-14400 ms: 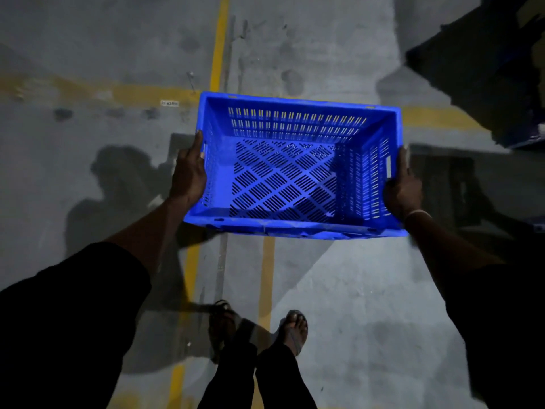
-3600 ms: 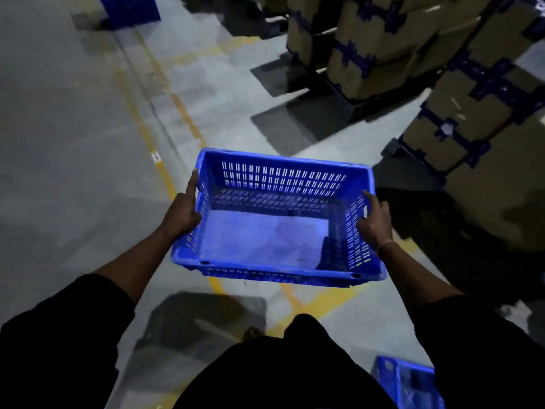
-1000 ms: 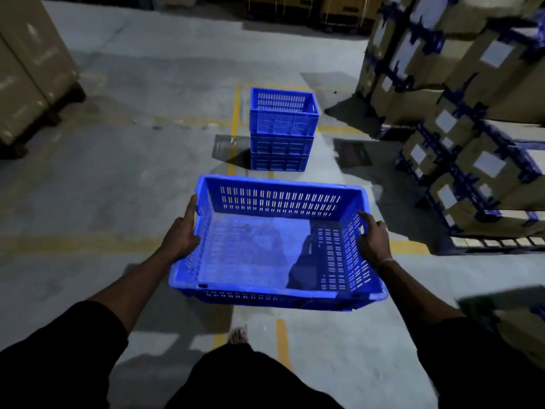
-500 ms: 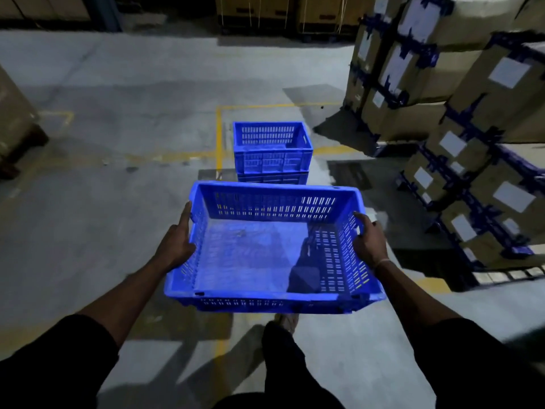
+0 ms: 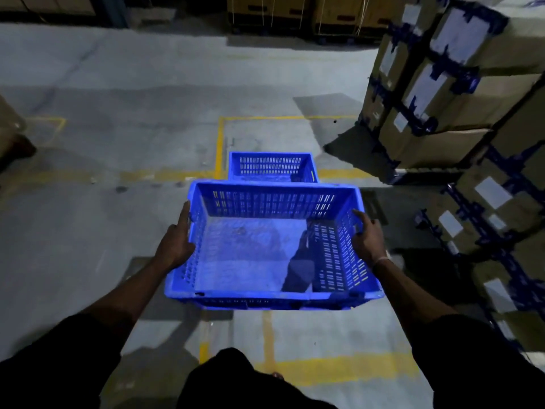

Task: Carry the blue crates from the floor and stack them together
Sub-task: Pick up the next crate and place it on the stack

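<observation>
Crate, held at its sides by left hand and right hand, has closed on the far stack; lowering comes next.

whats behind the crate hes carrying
Beyond the carried crate, held by the left hand and right hand, stands another blue crate; only its top shows, so anything beneath it is hidden.
</observation>
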